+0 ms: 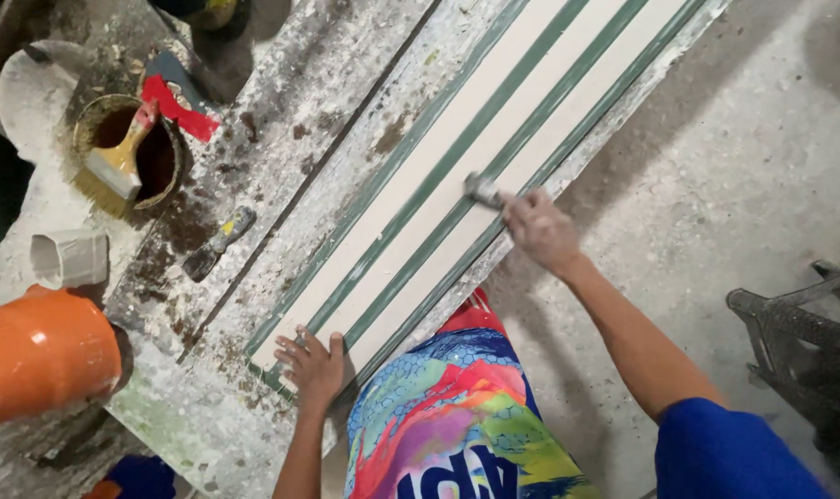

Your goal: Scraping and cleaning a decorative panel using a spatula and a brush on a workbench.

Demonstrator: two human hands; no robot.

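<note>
1. Board [457, 176] lies slanted on the spattered bench [254, 120], near end at your waist.
2. Your right hand [540, 229] is closed around a small tool [483, 189] on the green stripe; arm reaches out almost straight.
3. Keep the tool flat and follow the stripe with even pressure.
4. Your left hand [314, 368] lies open, palm down, on the near end; press there to steady the board.

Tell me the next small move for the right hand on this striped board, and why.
Probably draw the tool along the green stripe toward the near end. The right hand holds it against the board partway along, and the left hand presses the near end flat, so the board looks steadied for a stroke. The tool's kind is too blurred to tell.
</note>
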